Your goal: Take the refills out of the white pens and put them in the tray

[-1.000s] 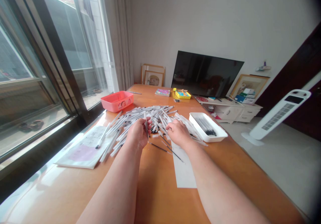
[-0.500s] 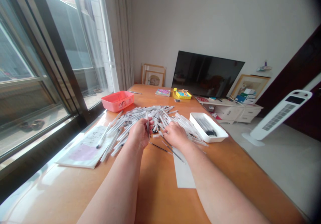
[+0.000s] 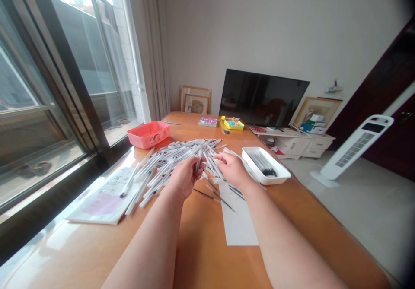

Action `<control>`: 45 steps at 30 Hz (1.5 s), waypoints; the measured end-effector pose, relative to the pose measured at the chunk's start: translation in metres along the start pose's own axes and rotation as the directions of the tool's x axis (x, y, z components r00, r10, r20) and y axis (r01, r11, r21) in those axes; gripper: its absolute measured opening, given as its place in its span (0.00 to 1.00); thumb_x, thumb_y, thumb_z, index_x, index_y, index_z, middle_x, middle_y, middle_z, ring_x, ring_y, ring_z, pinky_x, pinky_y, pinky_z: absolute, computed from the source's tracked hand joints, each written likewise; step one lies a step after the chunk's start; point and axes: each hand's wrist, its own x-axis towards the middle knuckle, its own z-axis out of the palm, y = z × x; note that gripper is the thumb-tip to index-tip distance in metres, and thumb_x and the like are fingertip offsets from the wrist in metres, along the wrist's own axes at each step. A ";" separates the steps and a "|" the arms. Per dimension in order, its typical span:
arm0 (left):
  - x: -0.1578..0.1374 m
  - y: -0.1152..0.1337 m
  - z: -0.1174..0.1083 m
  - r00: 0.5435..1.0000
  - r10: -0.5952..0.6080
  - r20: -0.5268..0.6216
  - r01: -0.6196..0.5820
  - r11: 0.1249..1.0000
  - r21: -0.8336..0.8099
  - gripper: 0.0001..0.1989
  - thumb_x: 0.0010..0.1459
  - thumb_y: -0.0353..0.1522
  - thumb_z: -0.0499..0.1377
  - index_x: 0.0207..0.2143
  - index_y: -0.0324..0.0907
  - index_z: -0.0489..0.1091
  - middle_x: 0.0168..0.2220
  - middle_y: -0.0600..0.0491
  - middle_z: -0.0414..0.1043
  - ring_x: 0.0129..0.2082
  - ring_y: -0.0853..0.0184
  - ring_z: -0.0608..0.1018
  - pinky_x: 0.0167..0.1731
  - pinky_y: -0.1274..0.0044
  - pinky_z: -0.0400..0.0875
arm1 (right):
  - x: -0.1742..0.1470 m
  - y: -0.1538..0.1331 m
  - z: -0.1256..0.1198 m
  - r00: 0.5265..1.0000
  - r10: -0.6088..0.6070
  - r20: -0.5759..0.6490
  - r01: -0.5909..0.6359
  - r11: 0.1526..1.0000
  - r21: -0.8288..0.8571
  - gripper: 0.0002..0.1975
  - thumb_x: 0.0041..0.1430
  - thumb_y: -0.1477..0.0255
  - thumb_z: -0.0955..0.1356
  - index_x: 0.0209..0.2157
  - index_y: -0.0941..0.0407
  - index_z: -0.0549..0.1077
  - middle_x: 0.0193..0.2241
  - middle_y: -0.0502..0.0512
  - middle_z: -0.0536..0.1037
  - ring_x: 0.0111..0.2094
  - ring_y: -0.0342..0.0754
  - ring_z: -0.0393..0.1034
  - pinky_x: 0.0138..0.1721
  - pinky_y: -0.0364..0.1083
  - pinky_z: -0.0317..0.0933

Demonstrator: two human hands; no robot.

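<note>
My left hand [image 3: 185, 176] is closed around a pale pen [image 3: 198, 164] that stands nearly upright in its fingers. At the right side of a heap of translucent white pen barrels [image 3: 173, 157], my right hand [image 3: 234, 169] has its thumb and fingertips drawn together; whatever they pinch is too small to make out. Several thin dark refills [image 3: 224, 202] lie just below the hands, some across a white sheet of paper [image 3: 240, 230]. More dark-tipped refills [image 3: 264, 163] lie in a white tray [image 3: 281, 178] to the right.
A pink plastic basket [image 3: 147, 138] stands at the left behind the heap. Papers with writing [image 3: 100, 202] lie at the left, partly under pens. Farther back on the wooden table [image 3: 201, 254] are a booklet [image 3: 208, 122] and a yellow box [image 3: 234, 125].
My right hand has lifted slightly off the heap, and its fingers have moved up. The left hand still holds the pen, now turned a little. The whole view has shifted slightly.
</note>
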 end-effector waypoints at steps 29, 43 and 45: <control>-0.007 -0.006 0.003 0.959 0.021 0.281 -0.127 0.922 0.365 0.17 0.56 0.41 0.60 0.37 0.36 0.79 0.28 0.50 0.72 0.22 0.73 0.66 0.24 0.78 0.59 | -0.003 -0.019 -0.027 0.983 0.090 0.158 -0.165 0.800 0.576 0.13 0.51 0.64 0.74 0.36 0.57 0.80 0.32 0.51 0.77 0.26 0.41 0.64 0.33 0.44 0.59; -0.005 -0.009 0.000 0.959 -0.017 0.283 -0.112 0.894 0.433 0.16 0.58 0.40 0.59 0.37 0.37 0.79 0.29 0.50 0.73 0.23 0.73 0.66 0.25 0.78 0.59 | -0.007 -0.021 -0.034 0.974 0.058 0.220 -0.166 0.845 0.509 0.12 0.52 0.64 0.74 0.36 0.57 0.79 0.28 0.51 0.76 0.26 0.41 0.63 0.31 0.44 0.59; -0.005 -0.008 0.001 0.958 -0.029 0.286 -0.105 0.891 0.443 0.16 0.57 0.40 0.59 0.37 0.36 0.79 0.28 0.50 0.73 0.23 0.73 0.66 0.25 0.77 0.59 | -0.007 -0.020 -0.036 0.970 0.058 0.236 -0.170 0.858 0.484 0.13 0.53 0.64 0.74 0.36 0.57 0.79 0.27 0.51 0.76 0.25 0.41 0.63 0.30 0.44 0.59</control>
